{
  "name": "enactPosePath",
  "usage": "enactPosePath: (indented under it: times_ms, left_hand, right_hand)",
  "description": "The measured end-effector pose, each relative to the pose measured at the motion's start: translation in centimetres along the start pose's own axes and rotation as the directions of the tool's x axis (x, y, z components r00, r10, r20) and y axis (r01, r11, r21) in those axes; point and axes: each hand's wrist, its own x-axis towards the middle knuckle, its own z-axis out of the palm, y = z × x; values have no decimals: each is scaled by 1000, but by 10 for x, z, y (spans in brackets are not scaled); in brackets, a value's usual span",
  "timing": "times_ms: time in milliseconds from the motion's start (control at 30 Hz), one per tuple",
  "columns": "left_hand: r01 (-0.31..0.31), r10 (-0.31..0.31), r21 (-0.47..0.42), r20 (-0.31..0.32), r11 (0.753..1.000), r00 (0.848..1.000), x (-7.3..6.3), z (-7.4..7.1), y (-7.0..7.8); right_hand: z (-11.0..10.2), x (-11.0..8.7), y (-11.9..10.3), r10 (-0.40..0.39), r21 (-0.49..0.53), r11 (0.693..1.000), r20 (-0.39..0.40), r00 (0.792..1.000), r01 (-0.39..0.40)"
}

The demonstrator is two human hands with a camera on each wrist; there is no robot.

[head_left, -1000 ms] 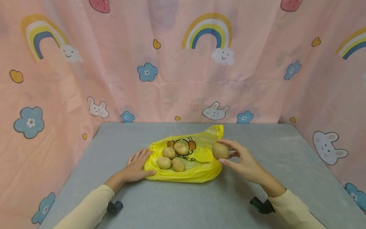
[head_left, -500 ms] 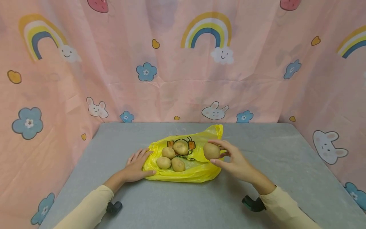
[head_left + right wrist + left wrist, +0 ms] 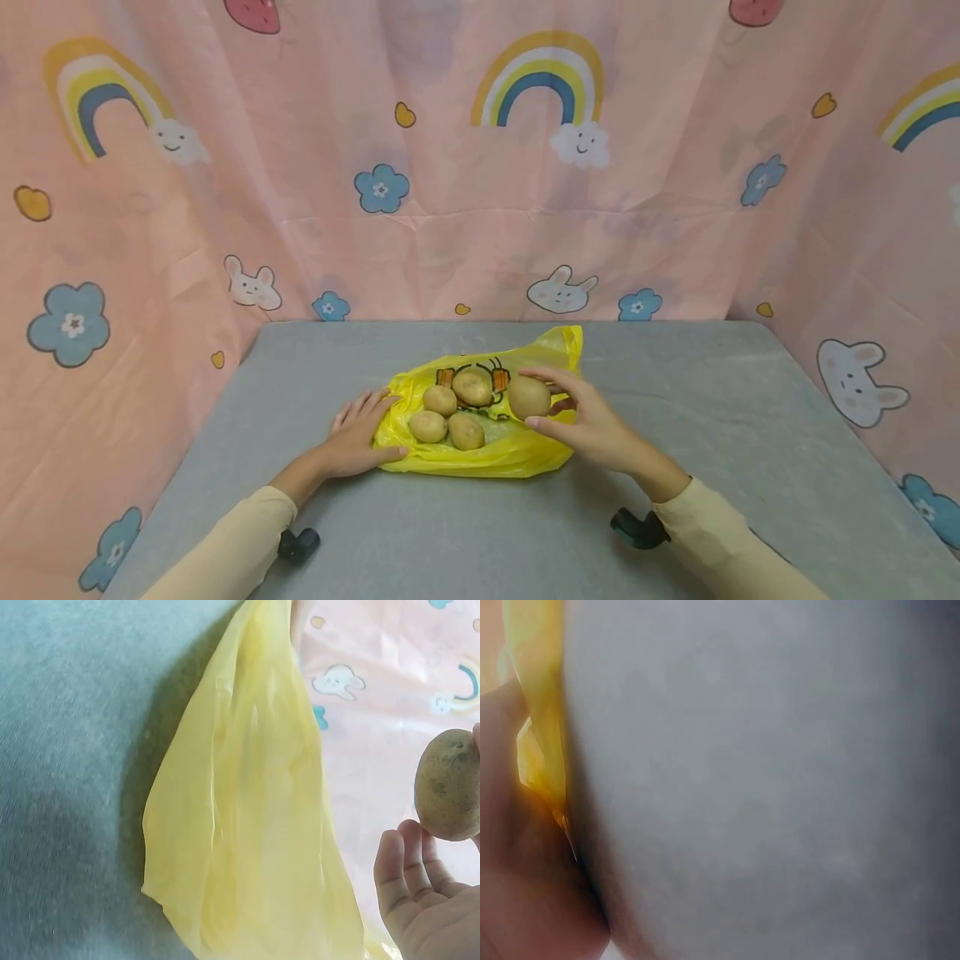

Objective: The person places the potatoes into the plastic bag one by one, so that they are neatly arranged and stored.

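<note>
A thin yellow plastic bag (image 3: 525, 454) with a printed cartoon lies in the middle of the table, and several potatoes (image 3: 428, 427) rest in a cluster on its left half. My left hand (image 3: 358, 437) lies with fingers spread on the bag's left end, holding nothing. Over the right part of the bag, my right hand (image 3: 596, 425) holds another potato (image 3: 529, 397) between thumb and fingers. The right wrist view shows this potato (image 3: 450, 785) above the bag's side (image 3: 247, 825). In the left wrist view, bag plastic (image 3: 547, 712) shows beside the blurred left hand (image 3: 532, 885).
The grey table (image 3: 450, 542) reaches back to a pink curtain (image 3: 450, 250) printed with rainbows, flowers and rabbits, which also hangs along both sides. A dark wrist device sits at each cream sleeve, one at the left (image 3: 298, 544) and one at the right (image 3: 640, 528).
My right hand has moved left with the potato, from the bag's right edge to over the bag, nearer the other potatoes. The left hand has stayed on the bag's left end.
</note>
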Motion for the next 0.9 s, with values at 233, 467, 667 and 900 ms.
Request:
enactPosePath:
  times_ms: [233, 467, 667, 900]
  left_hand:
    - [3, -3, 15, -1, 1000, 1000, 0, -1, -2]
    - [11, -11, 16, 14, 1000, 1000, 1, -1, -3]
    - [13, -13, 13, 19, 1000, 1000, 0, -1, -1]
    - [10, -10, 4, 13, 1000, 1000, 0, 0, -1]
  right_hand:
    - [8, 9, 0, 13, 24, 1000, 32, 999, -14]
    - [18, 15, 0, 32, 33, 999, 53, 998, -33]
    - [24, 18, -1, 35, 38, 999, 66, 997, -38]
    - [32, 23, 9, 50, 26, 998, 87, 995, -53]
